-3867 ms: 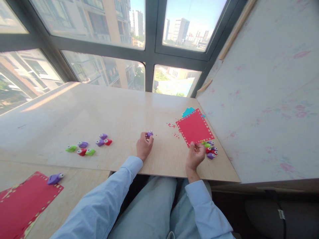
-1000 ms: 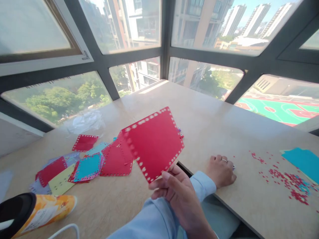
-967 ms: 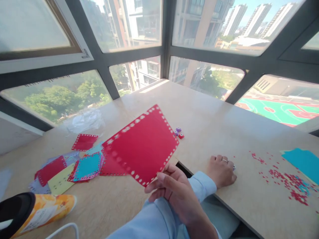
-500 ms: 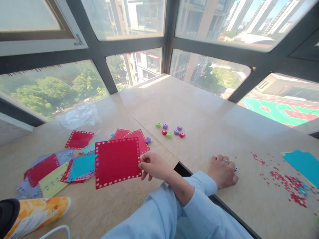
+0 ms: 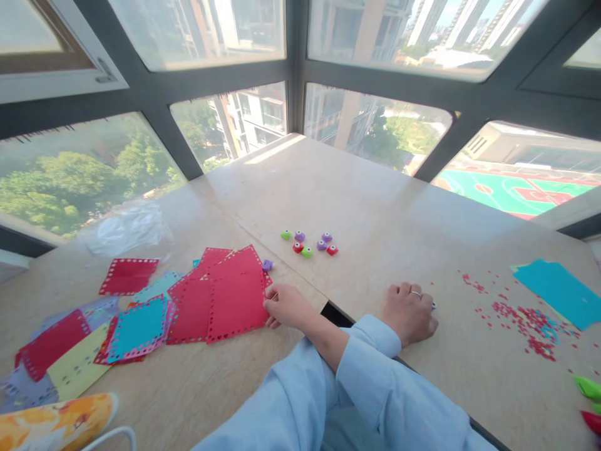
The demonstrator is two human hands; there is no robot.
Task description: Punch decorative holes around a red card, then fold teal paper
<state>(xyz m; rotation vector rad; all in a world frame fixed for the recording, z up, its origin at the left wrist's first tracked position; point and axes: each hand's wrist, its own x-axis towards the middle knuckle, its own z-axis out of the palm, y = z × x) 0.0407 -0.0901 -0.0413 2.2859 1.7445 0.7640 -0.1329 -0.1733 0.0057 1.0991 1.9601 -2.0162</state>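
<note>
Left side of the counter (image 5: 375,207): a punched red sheet (image 5: 235,297) lies flat on the paper pile (image 5: 136,322). The right hand (image 5: 286,307), fingers curled, touches the sheet's right edge; grip cannot be told. Further right, the left hand (image 5: 410,312) is fisted over a small punch (image 5: 432,306).

— What is different about the red sheet (image 5: 237,300)?
— A second ago the right hand (image 5: 284,305) holds it up in the air, tilted. Now it lies flat on the pile of punched sheets (image 5: 136,319), over the other red ones.
— And the hand?
— It has come down to the table, fingers at the sheet's near edge; a pinch cannot be made out.
— Anything on the far side?
— The teal sheet (image 5: 556,291), once under the red one, now lies bare.
</note>
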